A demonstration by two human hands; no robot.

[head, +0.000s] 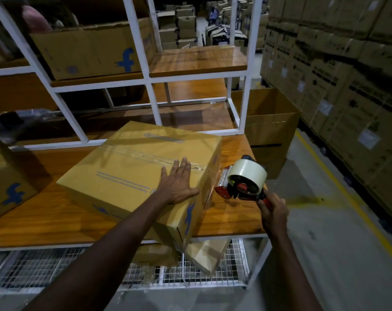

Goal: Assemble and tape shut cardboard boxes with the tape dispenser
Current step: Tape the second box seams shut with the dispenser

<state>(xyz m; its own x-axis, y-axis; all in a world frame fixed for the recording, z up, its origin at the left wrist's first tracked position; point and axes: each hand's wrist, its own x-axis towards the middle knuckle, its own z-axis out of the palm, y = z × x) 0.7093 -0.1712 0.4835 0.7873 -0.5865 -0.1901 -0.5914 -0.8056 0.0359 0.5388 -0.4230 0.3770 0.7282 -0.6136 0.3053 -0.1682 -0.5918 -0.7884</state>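
The left hand [178, 185], grip wide, lies flat on the cardboard box [127, 167]. The right hand [273, 212] holds the tape dispenser [246, 178] alongside.

Left hand [178, 185] presses flat on the taped cardboard box [132, 173]; right hand [273, 213] grips the tape dispenser [244, 180]
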